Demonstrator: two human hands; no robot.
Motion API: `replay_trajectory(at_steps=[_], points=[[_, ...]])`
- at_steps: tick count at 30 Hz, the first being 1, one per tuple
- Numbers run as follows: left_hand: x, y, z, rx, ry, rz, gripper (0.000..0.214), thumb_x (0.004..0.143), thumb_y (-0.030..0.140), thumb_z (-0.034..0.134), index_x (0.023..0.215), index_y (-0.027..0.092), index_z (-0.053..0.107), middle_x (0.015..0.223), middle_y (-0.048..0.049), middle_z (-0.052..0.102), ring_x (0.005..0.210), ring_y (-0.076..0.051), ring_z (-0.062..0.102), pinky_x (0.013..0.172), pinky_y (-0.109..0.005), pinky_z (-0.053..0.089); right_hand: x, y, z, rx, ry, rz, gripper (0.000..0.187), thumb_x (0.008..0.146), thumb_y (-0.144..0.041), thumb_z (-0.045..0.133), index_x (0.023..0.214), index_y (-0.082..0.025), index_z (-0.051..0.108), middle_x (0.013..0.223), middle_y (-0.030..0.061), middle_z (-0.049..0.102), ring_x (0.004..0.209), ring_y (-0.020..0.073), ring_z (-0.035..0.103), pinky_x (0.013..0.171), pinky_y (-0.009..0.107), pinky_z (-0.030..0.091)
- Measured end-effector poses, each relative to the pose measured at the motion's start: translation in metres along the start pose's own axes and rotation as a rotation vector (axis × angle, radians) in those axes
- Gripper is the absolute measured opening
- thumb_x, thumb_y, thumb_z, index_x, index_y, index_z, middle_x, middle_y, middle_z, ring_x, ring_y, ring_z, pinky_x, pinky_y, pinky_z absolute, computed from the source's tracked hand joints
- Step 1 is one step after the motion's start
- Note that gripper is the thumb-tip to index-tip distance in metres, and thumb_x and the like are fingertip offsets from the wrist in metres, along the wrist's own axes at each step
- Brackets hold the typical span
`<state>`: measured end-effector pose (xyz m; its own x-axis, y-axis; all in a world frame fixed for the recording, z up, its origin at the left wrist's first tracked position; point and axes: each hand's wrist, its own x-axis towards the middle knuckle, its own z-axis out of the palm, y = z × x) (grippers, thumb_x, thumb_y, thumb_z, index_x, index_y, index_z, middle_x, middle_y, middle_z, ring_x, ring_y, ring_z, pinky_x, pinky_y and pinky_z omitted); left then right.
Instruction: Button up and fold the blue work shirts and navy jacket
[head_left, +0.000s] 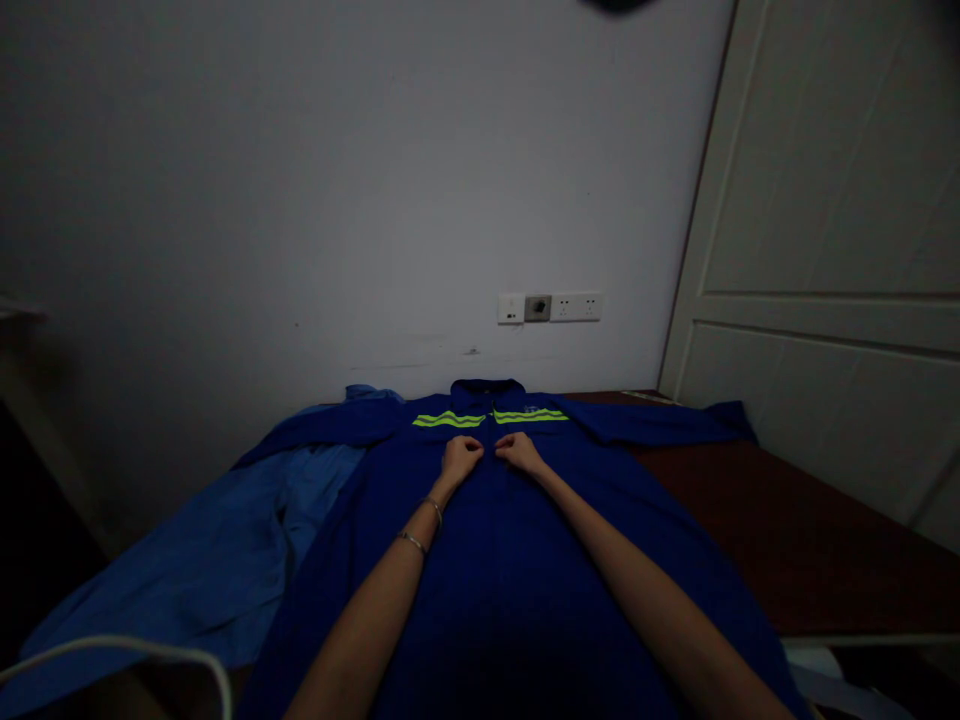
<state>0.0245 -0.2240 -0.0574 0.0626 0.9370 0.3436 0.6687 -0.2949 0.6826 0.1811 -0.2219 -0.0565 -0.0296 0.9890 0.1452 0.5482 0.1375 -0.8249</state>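
A dark blue work jacket [450, 560] with yellow-green reflective stripes lies spread out, front up, its collar toward the wall and its sleeves out to both sides. My left hand [463, 458] is closed in a pinch at the left side of the centre front opening, just below the stripe. Opposite it, my right hand [520, 452] pinches the cloth at the right side of the same opening. A small gap separates the fingertips of the two hands. The fine detail of the front fastening is too dark to make out.
Lighter blue cloth [217, 550] lies under the jacket's left side. The dark red tabletop [810, 540] shows at right. Behind stands a wall with sockets [575, 307], and a white panelled door [817, 360] is at right. A white cable [150, 648] curves across the lower left.
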Motion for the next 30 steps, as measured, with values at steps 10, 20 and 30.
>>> replay_trajectory(at_steps=[10,20,30], points=[[-0.006,0.009,0.007,0.125,-0.012,0.151,0.016,0.07,0.018,0.06,0.082,0.016,0.069,0.086,-0.0056,0.065,0.083,-0.016,0.056,0.076,-0.024,0.04,-0.001,-0.005,-0.005,0.075,-0.023,0.053,0.017,0.064,-0.011,0.058,0.078,-0.01,0.068,0.062,0.0029,0.066,0.037,0.0067,0.051,0.038,0.015,0.039],[-0.004,0.014,0.008,-0.013,-0.012,0.07,0.016,0.07,0.013,0.057,0.076,0.015,0.071,0.08,-0.0046,0.068,0.075,-0.015,0.06,0.07,-0.022,0.042,-0.001,-0.006,-0.006,0.084,-0.005,0.032,0.017,0.063,-0.013,0.059,0.076,-0.011,0.069,0.058,0.0019,0.065,0.039,0.0085,0.053,0.039,0.016,0.039],[-0.001,0.011,0.011,-0.062,-0.056,0.042,0.018,0.068,0.01,0.055,0.075,0.013,0.071,0.078,-0.0047,0.069,0.074,-0.015,0.061,0.069,-0.022,0.044,-0.003,-0.006,-0.005,0.023,-0.006,-0.006,0.019,0.064,-0.013,0.057,0.077,-0.011,0.07,0.055,0.0021,0.064,0.041,0.01,0.054,0.04,0.016,0.038]])
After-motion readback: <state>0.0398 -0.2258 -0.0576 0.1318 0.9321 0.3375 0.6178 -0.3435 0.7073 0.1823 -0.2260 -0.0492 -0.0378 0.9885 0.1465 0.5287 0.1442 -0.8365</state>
